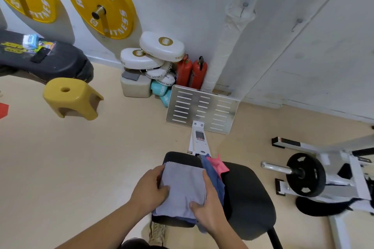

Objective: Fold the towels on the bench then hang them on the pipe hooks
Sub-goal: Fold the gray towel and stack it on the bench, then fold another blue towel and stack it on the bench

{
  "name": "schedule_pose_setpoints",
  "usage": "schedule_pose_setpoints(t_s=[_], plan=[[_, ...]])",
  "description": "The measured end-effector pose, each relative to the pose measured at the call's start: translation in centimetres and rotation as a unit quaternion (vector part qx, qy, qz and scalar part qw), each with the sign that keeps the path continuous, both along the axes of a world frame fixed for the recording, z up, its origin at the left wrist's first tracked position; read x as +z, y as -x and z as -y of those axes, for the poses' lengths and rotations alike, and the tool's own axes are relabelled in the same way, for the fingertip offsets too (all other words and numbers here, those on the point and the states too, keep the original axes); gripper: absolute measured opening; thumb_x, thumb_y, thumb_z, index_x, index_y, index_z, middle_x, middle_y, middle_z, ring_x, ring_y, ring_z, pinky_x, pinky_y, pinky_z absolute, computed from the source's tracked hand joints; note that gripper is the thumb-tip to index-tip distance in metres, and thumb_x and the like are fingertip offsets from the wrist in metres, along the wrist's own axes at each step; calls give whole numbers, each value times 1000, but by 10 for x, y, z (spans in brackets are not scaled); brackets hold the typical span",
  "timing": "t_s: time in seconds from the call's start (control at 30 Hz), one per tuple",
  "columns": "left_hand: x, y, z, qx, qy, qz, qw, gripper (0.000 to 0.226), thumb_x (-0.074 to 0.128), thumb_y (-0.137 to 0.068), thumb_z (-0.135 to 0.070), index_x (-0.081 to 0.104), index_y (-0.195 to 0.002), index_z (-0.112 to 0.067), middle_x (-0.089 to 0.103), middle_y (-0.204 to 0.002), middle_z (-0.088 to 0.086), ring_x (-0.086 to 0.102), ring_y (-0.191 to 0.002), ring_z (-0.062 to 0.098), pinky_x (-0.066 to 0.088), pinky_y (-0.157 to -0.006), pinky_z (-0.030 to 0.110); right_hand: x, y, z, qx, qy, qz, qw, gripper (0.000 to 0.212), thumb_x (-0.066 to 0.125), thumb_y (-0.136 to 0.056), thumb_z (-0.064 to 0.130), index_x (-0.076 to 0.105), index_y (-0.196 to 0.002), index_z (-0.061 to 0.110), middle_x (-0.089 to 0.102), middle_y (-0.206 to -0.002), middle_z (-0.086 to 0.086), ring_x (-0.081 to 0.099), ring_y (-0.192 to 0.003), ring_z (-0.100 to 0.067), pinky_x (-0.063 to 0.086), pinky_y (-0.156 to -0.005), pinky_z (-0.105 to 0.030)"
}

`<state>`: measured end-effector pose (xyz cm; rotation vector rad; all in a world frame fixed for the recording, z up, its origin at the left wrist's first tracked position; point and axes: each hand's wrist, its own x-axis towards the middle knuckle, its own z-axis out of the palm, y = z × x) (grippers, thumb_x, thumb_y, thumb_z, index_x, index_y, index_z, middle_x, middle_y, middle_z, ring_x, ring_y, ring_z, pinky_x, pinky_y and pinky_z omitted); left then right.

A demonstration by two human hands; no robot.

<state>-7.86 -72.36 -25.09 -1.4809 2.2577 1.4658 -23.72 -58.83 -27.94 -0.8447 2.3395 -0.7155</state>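
Grey towel (183, 186) lies flat on the near-left part of the bench pad (249, 198), already down to a rough rectangle. My left hand (148, 187) pinches its left edge, thumb on top and fingers curled round. My right hand (210, 210) holds the right edge near the front corner, thumb pressing the cloth. I grip both sides to keep the layers square, I reckon, for one more fold or a lift.

Blue towel (214, 176) is crumpled against the grey one's right edge, partly under my right hand. Pink towel (219, 164) sits bunched on its far end. Neither is folded yet.

Hooks (245, 5) are up on the wrapped pipe (222, 50) at the wall, well apart from the bench. The slotted metal plate (202, 109) sits between me and the pipe, with fire extinguishers (192, 72) at its foot. That makes it an awkward reach.
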Motion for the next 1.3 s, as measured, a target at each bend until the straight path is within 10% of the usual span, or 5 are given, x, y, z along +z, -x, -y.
schedule_pose_setpoints(t_s=[0.13,0.33,0.63,0.9,1.3], plan=[[-2,4,-3,-150,224,17,963,65,70,-76,-25,56,-140,-22,60,-131,4,62,-113,27,57,-79,30,12,3,-16,150,-132,2,980,83,59,-81,60,18,-152,46,20,-153,7,34,-141,-17,45,-109,-33],[-10,5,-17,-370,219,68,900,70,82,-54,-52,69,-121,-39,70,-121,-5,69,-105,17,62,-73,26,-1,9,-20,224,-125,-24,966,79,56,-89,60,26,-158,37,19,-167,13,19,-153,-8,23,-120,-24],[-11,14,-21,-361,234,98,898,70,91,-41,-46,73,-108,-34,73,-110,-2,73,-93,20,63,-63,27,1,24,-28,192,-94,78,974,65,53,-91,64,38,-151,43,25,-156,32,29,-140,8,33,-119,-26],[22,53,-26,-339,252,49,905,29,70,-71,-32,68,-101,-29,63,-100,-7,63,-89,16,41,-58,23,-14,96,-31,59,-161,-17,985,18,52,-96,41,62,-100,26,61,-101,4,58,-85,-11,53,-75,-32],[13,21,-30,-254,184,-7,950,35,49,-92,-32,60,-125,-28,55,-120,-9,58,-103,14,53,-80,30,-46,79,-11,140,-299,-138,934,25,52,-97,44,66,-107,26,60,-109,1,51,-108,-21,40,-88,-39]])
